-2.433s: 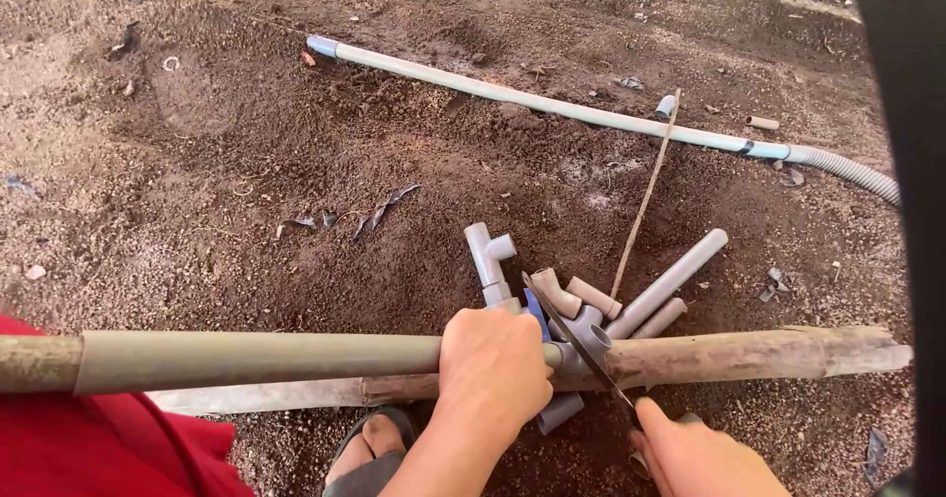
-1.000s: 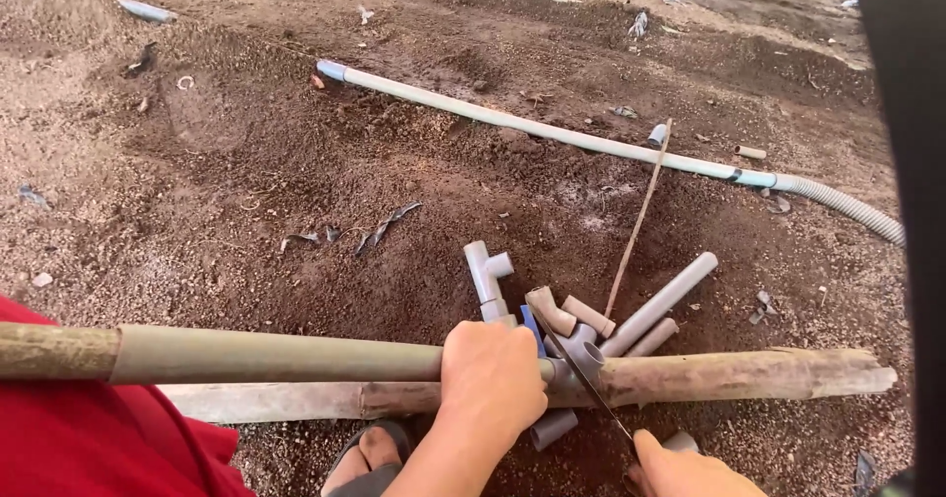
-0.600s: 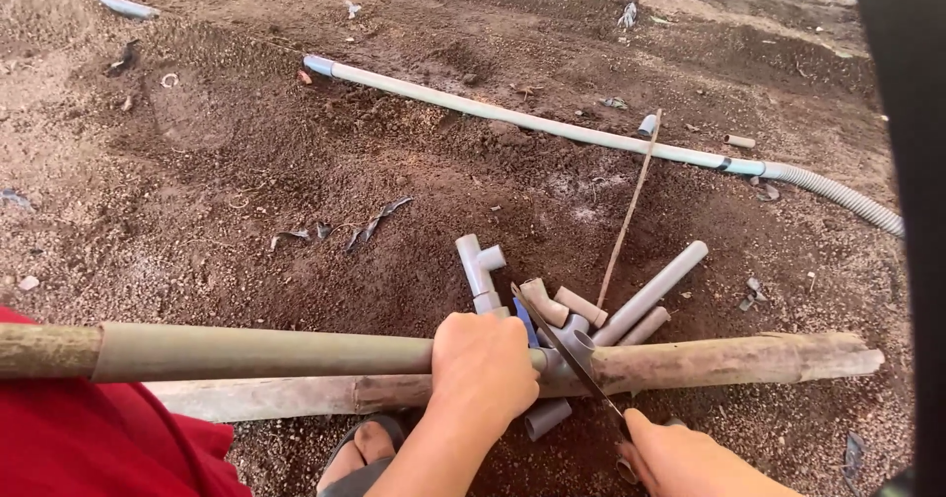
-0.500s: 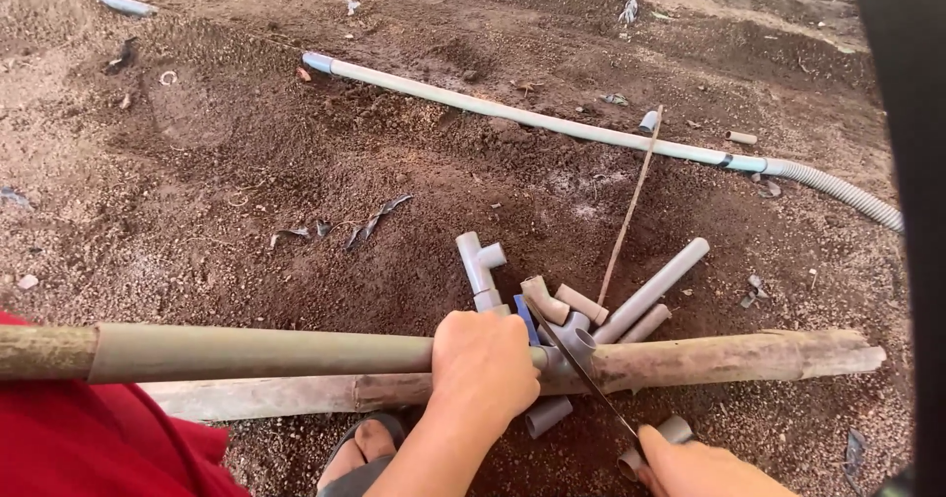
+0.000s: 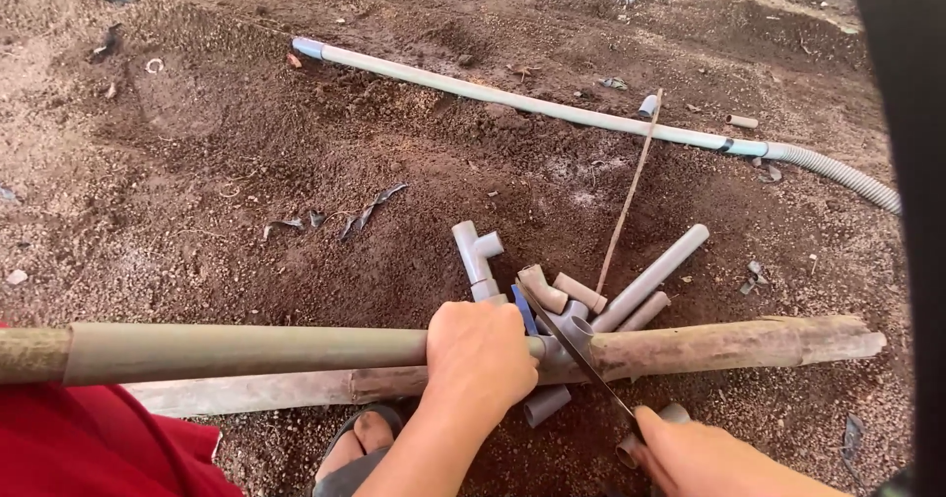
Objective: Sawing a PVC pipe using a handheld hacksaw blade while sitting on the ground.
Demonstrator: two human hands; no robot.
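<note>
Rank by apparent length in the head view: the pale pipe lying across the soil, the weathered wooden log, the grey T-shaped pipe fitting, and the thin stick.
1. Pale pipe across the soil, longest.
2. Weathered wooden log; it is nearer the camera and partly hidden, so the gap is uncertain.
3. Thin stick.
4. Grey T-shaped pipe fitting, shortest.

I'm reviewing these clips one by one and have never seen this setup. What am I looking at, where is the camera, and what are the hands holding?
There is no machine here: one camera sits on a person's head and looks down at their own bare hands over dirt ground. The left hand grips a long greenish pipe resting across a wooden log. The right hand holds a thin saw blade laid against the pipe's end. Behind lies a pile of short grey pipe pieces and fittings. Farther off, a long pale pipe crosses the soil. A sandalled foot shows below.
</note>
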